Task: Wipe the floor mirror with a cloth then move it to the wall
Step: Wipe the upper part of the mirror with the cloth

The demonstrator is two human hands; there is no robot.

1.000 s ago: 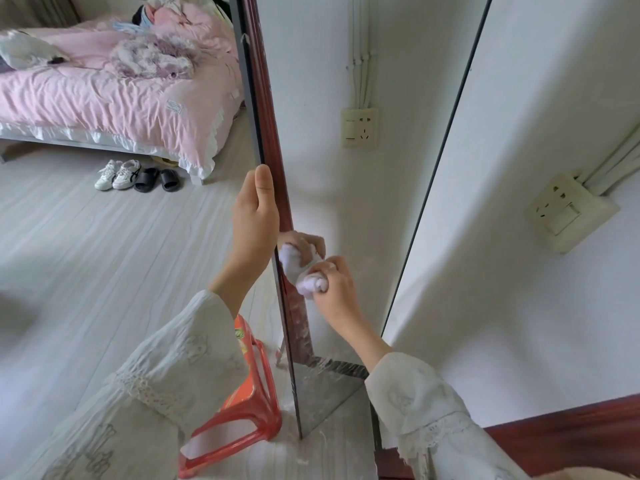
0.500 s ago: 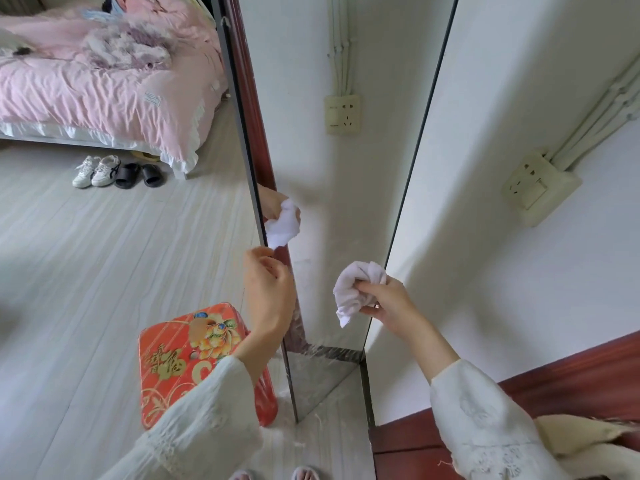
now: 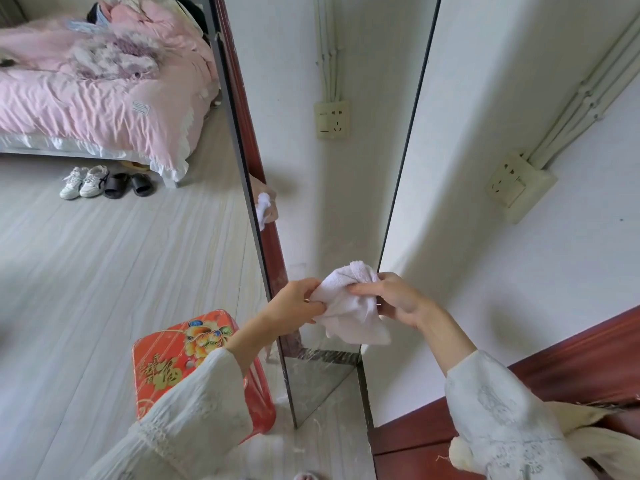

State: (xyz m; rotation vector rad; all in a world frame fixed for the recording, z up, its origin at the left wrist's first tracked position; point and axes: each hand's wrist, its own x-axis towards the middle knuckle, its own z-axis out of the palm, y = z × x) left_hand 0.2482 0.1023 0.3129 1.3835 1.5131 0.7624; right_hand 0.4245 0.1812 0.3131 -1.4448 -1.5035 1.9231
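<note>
Head view gives me the pale floor (image 3: 104, 278) first, with the bed (image 3: 104, 98) under pink bedding at upper left. I see the mirror (image 3: 325, 209) standing upright on the floor, edge toward me, its glass reflecting the wall (image 3: 519, 271) and a socket (image 3: 519, 185) beside it. A red stool (image 3: 183, 362) sits just left of the mirror's foot. Both hands hold the cloth (image 3: 349, 306) in front of the glass: left hand (image 3: 294, 306) pinches its left edge, right hand (image 3: 394, 299) grips the right side.
</note>
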